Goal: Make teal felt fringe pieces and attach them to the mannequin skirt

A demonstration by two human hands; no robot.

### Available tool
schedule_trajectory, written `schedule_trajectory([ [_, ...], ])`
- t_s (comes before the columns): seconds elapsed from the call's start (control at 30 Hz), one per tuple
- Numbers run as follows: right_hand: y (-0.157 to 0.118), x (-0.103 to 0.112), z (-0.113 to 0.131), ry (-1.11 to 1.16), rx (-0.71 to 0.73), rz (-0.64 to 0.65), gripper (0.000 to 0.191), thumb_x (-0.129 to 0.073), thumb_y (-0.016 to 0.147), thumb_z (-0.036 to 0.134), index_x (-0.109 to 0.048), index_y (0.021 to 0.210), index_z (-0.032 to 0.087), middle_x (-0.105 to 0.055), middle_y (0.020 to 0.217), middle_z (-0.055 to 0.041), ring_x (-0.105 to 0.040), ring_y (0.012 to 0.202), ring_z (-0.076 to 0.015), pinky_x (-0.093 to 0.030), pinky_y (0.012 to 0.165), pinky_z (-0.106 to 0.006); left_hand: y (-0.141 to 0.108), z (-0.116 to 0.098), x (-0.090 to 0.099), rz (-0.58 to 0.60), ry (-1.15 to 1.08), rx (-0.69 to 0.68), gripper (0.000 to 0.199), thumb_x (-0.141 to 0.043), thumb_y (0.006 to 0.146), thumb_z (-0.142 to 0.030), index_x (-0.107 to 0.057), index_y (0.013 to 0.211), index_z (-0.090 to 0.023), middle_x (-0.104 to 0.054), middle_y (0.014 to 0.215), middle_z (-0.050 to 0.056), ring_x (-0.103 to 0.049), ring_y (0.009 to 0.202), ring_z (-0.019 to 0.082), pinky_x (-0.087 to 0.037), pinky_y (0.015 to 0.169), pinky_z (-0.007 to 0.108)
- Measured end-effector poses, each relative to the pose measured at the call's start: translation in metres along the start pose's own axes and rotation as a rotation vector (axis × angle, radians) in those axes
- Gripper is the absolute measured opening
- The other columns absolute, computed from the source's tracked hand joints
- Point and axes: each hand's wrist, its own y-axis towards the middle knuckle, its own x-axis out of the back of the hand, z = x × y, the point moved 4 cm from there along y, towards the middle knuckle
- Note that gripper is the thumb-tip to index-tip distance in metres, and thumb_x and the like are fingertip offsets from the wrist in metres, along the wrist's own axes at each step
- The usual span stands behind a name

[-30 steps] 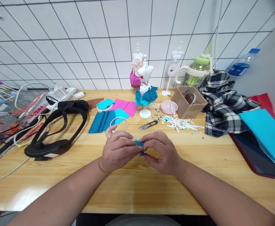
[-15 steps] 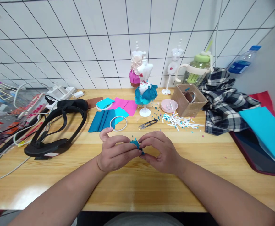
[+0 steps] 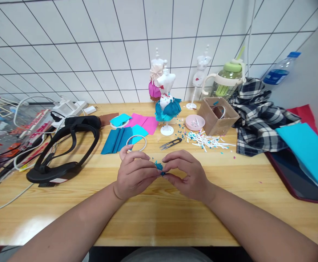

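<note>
A small fringed piece of teal crepe paper [image 3: 159, 166] is pinched between the fingertips of both hands above the front of the table. My left hand [image 3: 137, 171] grips its lower end, fingers pressed together. From the other side, the thumb and index finger of my right hand [image 3: 187, 174] close on the same bunched end. Just beyond the hands lie thread snips [image 3: 171, 144] and a white ring [image 3: 145, 143]. Farther back stands a white mini dress form [image 3: 166, 82] wearing a ruffled teal paper skirt [image 3: 168, 110].
Folded teal paper [image 3: 116, 140] and pink sheets [image 3: 146, 123] lie left of centre. A black headset [image 3: 63, 149] sits farther left. To the right are white paper strips [image 3: 208, 141], a pink dish [image 3: 195, 123], a cardboard box [image 3: 219, 122], plaid cloth [image 3: 257, 120] and a tablet [image 3: 297, 182].
The fingers have shifted on the teal paper: its fringe now points up and left from a tighter pinch. The left hand has moved slightly right. The view has shifted a little.
</note>
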Motion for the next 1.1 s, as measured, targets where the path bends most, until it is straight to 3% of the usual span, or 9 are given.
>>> schedule_trajectory([
  [0.23,0.001,-0.002,-0.001,0.043,-0.012,0.006,0.003,-0.065,0.083,0.022,-0.064,0.086,0.022,-0.067,0.096,-0.0049,-0.063,0.090,-0.0168,-0.051,0.082,-0.033,-0.001,0.002,-0.002,0.029,-0.023,0.026,0.009,-0.067,0.080,-0.021,-0.067,0.082,-0.030,-0.070,0.069,-0.006,-0.064,0.080,0.015,-0.029,0.104,0.044],
  [0.37,-0.001,-0.002,-0.008,0.055,-0.113,-0.007,0.014,-0.067,0.080,0.020,-0.061,0.094,0.022,-0.066,0.097,-0.0046,-0.062,0.087,-0.0169,-0.051,0.079,-0.033,0.002,0.003,-0.004,0.054,-0.019,0.072,0.006,-0.070,0.078,-0.022,-0.067,0.080,-0.026,-0.070,0.069,-0.004,-0.064,0.081,0.016,-0.029,0.104,0.045],
  [0.5,-0.002,-0.006,-0.016,0.046,-0.233,0.052,0.025,-0.070,0.075,0.026,-0.061,0.098,0.021,-0.067,0.092,-0.0038,-0.061,0.082,-0.0174,-0.051,0.075,-0.033,0.001,0.010,-0.014,0.149,-0.101,0.263,0.004,-0.067,0.080,-0.024,-0.066,0.077,-0.022,-0.069,0.071,0.000,-0.063,0.078,0.017,-0.039,0.095,0.042],
  [0.63,-0.003,-0.008,-0.024,0.057,-0.362,0.089,0.009,-0.066,0.078,0.024,-0.065,0.086,0.020,-0.069,0.082,-0.0020,-0.062,0.077,-0.0165,-0.050,0.072,-0.032,-0.003,0.019,-0.025,0.170,-0.318,0.437,0.009,-0.066,0.081,-0.026,-0.066,0.076,-0.019,-0.067,0.072,0.003,-0.062,0.074,0.016,-0.048,0.078,0.034],
  [0.8,-0.007,-0.014,-0.039,0.403,-0.657,0.119,0.012,-0.064,0.078,0.028,-0.066,0.085,0.018,-0.069,0.078,-0.0009,-0.063,0.070,-0.0139,-0.051,0.067,-0.028,-0.014,0.030,-0.039,0.248,-0.609,0.753,0.021,-0.070,0.077,-0.033,-0.066,0.090,-0.018,-0.070,0.085,0.006,-0.065,0.080,0.018,-0.052,0.073,0.031],
  [0.93,-0.009,-0.015,-0.050,0.579,-0.833,0.052,0.020,-0.072,0.072,0.033,-0.066,0.082,0.017,-0.066,0.074,0.0006,-0.060,0.066,-0.0117,-0.048,0.062,-0.025,-0.022,0.031,-0.048,0.388,-0.783,0.923,0.024,-0.072,0.075,-0.039,-0.069,0.083,-0.017,-0.071,0.081,0.005,-0.065,0.077,0.018,-0.052,0.071,0.031],
  [1.1,-0.016,-0.021,-0.054,0.943,-1.090,0.104,0.034,-0.082,0.062,0.041,-0.070,0.082,0.015,-0.066,0.071,0.0008,-0.057,0.061,-0.0092,-0.044,0.057,-0.022,-0.027,0.029,-0.052,0.289,-1.158,1.142,0.031,-0.070,0.076,-0.047,-0.066,0.077,-0.017,-0.070,0.072,0.003,-0.065,0.067,0.018,-0.051,0.065,0.032],
])
